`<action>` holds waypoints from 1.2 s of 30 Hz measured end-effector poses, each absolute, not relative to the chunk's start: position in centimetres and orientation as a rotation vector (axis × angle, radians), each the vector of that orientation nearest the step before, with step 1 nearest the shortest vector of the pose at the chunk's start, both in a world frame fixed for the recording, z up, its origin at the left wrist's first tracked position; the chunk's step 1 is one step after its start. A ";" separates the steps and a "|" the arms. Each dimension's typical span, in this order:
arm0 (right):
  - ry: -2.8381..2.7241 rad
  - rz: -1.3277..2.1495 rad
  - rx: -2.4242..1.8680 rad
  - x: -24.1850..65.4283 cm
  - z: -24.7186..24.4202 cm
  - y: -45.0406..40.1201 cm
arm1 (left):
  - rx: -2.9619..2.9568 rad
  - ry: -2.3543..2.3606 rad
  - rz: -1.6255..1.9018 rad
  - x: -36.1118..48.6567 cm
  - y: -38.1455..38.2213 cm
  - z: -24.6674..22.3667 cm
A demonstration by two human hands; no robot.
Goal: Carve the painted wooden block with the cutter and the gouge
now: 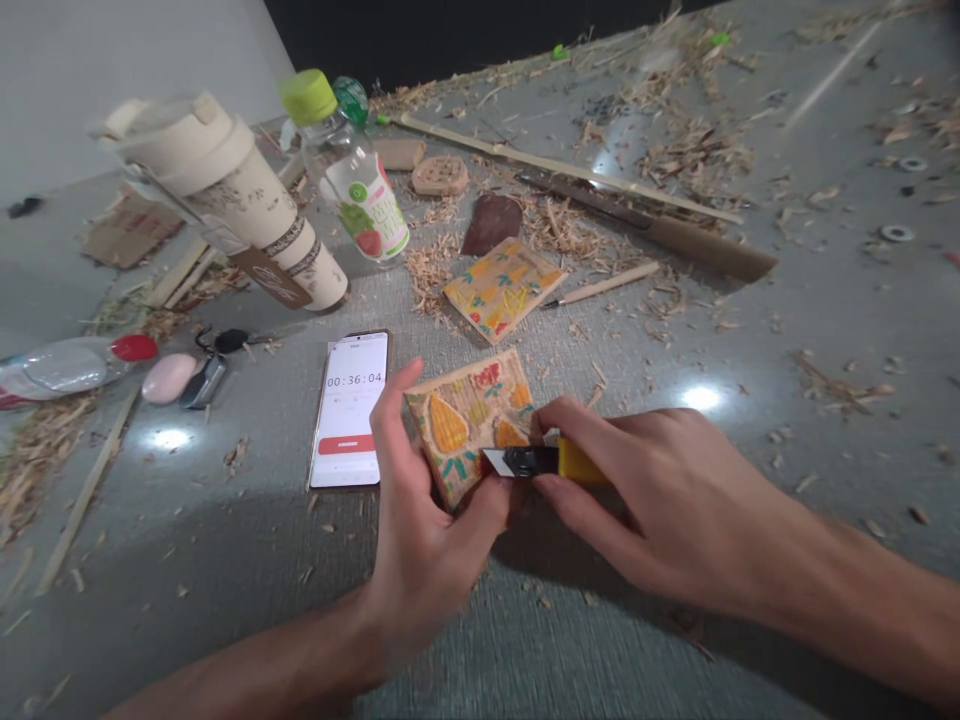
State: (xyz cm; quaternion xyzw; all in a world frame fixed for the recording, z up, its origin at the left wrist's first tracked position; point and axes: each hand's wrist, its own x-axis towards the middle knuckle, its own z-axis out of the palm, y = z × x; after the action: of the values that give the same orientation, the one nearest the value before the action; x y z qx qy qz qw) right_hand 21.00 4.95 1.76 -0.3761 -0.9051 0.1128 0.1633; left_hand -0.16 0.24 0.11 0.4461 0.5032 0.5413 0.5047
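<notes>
My left hand [427, 510] grips a painted wooden block [480, 385] by its left and lower edges, tilted up off the table. Carved on its face are orange, red and teal fruit and leaf shapes. My right hand [637, 480] is closed round a utility knife [574, 462] with a yellow handle and a black tip. The knife's blade lies against the lower right of the block, close to my left thumb. Behind it, a second painted wooden block [504, 290] lies flat, with a thin wooden-handled carving tool [604, 284] beside it.
A phone [349, 410] showing a timer lies left of the block. Behind stand a cream tumbler [247, 200] and a green-capped bottle [352, 180]. A flat file [675, 238], a wood strip [570, 165], sandpaper [491, 223] and scattered shavings [690, 150] lie farther back. A red-capped bottle [67, 367] lies left.
</notes>
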 end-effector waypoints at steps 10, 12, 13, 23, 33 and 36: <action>-2.593 0.321 -1.095 20.9 1.7 4.8 | 1.142 1.183 1.294 -0.4 -0.5 -0.3; -2.593 0.325 -1.101 20.9 1.7 4.8 | 1.151 1.170 1.293 -0.4 -0.6 -0.4; -2.594 0.323 -1.103 20.9 1.7 4.8 | 1.154 1.165 1.296 -0.4 -0.6 -0.4; -2.590 0.366 -1.109 20.9 1.7 4.8 | 1.095 1.135 1.298 -0.2 -0.4 -0.2; -2.566 0.345 -1.225 20.6 1.4 4.2 | 1.098 1.216 1.274 -0.3 -0.3 0.0; -2.519 0.273 -1.271 20.2 1.2 3.7 | 1.072 1.251 1.284 -0.3 -0.2 0.0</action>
State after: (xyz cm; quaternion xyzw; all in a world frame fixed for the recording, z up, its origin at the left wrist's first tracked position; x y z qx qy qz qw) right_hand 20.18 3.72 1.17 -0.4433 -0.8781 0.0952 0.1529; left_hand -0.28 -0.21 -0.02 0.4436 0.5177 0.5316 0.5026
